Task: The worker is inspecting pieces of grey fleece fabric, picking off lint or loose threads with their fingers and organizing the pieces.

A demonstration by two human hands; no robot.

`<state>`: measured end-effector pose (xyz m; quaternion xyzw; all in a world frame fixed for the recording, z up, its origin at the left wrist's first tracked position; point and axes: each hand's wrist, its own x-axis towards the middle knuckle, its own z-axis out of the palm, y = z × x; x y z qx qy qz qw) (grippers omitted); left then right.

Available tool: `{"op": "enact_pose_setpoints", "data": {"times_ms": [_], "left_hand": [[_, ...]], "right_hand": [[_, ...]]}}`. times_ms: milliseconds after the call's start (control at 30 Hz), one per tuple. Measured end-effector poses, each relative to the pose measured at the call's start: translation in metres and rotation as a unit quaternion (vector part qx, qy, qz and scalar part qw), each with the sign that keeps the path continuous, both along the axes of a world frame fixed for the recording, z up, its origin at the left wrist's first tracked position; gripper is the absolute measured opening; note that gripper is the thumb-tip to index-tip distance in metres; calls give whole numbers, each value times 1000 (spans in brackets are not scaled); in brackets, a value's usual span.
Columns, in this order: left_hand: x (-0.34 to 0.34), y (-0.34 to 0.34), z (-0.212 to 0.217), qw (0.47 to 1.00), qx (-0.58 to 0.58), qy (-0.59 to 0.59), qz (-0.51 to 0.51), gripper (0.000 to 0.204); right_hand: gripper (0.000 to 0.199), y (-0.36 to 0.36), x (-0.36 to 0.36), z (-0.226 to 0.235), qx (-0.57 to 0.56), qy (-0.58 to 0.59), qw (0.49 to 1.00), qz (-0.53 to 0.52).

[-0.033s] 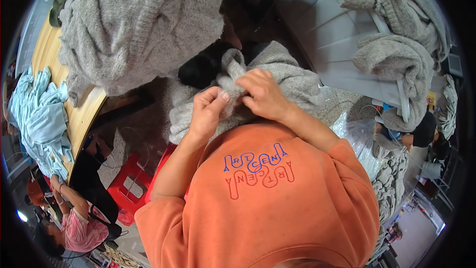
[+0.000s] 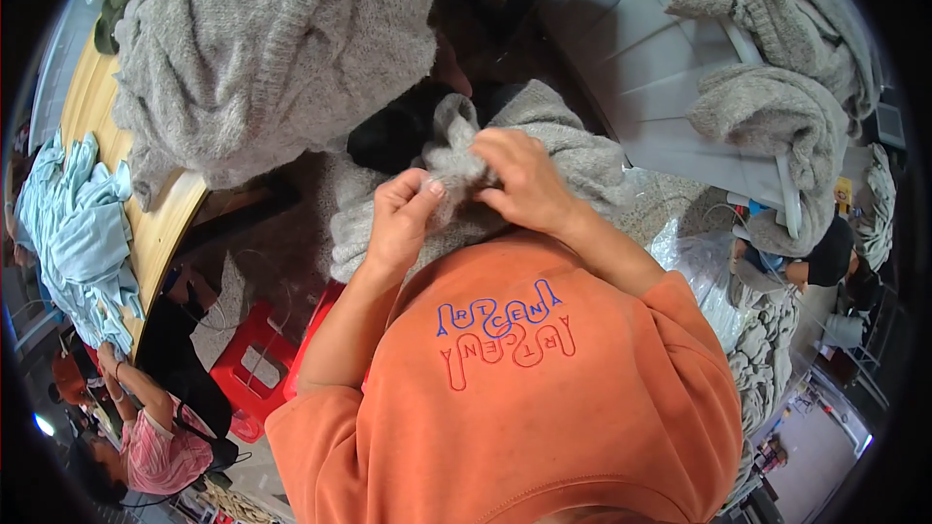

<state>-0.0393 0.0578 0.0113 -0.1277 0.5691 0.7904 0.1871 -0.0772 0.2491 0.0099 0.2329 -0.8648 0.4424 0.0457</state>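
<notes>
Grey knit [image 2: 451, 159]: bunched, ctr of frame, across the wearer's lap area just above the orange top [image 2: 544, 378]; one fold stands up betw. the hands, another part spreads right.
L hand [image 2: 400, 218]: thumb & fingers in a narrow pinch on the knit, left of ctr; moved a hair left.
R hand [image 2: 524, 180]: fingers curled over the same bunch, right of ctr; looks like a hold, tho' the exact grip is part-hidden; moved a hair right.
Gap: a touch wider than a moment ago, so a bit more fabric shows betw. the hands. Prob. a light tug or spreading of the knit; same handling, no big change.
Counter [image 2: 92, 102]: upper left, w/ big grey heap [image 2: 282, 58] on it, lt-blue cloth [image 2: 83, 218] further left; both unmoved.
Grey tub [image 2: 631, 58]: upper right, knits [image 2: 777, 116] over its rim, same as before.
Co-worker [image 2: 170, 451]: lower left, pink top, nr the lt-blue cloth.
</notes>
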Motion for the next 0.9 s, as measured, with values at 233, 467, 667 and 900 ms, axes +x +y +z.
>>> {"op": "enact_pose_setpoints", "data": {"times_ms": [233, 467, 667, 900], "left_hand": [[-5, -5, 3, 995, 87, 15, 41, 11], [-17, -15, 13, 992, 113, 6, 59, 11], [-11, -6, 23, 992, 122, 14, 19, 8], [-12, 15, 27, 990, 62, -79, -98, 13]], "right_hand": [[26, 58, 11, -14, 21, -168, 986, -15], [17, 76, 1, 16, -88, -196, 968, 129], [16, 54, 8, 37, -23, 11, 991, 133], [21, 11, 14, 55, -46, 294, 934, 196]]}}
